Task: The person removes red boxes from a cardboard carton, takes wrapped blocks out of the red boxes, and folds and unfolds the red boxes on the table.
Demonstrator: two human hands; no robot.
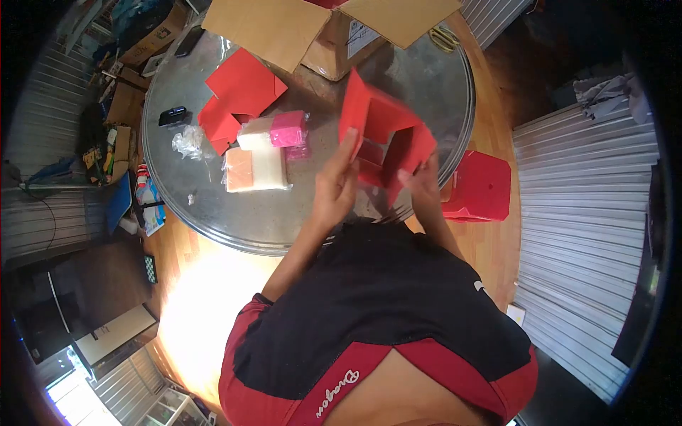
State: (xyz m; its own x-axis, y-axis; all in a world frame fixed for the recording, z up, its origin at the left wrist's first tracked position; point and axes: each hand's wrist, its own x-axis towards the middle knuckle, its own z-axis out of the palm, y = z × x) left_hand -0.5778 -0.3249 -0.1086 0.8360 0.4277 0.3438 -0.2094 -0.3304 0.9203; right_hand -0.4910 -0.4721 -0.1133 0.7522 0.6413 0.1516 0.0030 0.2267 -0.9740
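Both of my hands hold a red cardboard box [415,153], partly folded, with open flaps and a hollow middle, above the near right part of the round table. My left hand [335,186] grips its left panel, thumb and fingers closed on the card. On the lower right side, my right hand [425,186] is closed on the box edge, slightly blurred. To the left lies another red cardboard piece [245,85], mostly flattened. Beside it are plastic-wrapped blocks: a white and pink pack [288,130] and an orange and cream pack [241,170].
An open brown carton [273,28] stands at the table's far side. Crumpled clear plastic [188,142] and a small black object [172,116] lie on the left of the metal table [220,216]. A red stool [483,186] stands right of the table.
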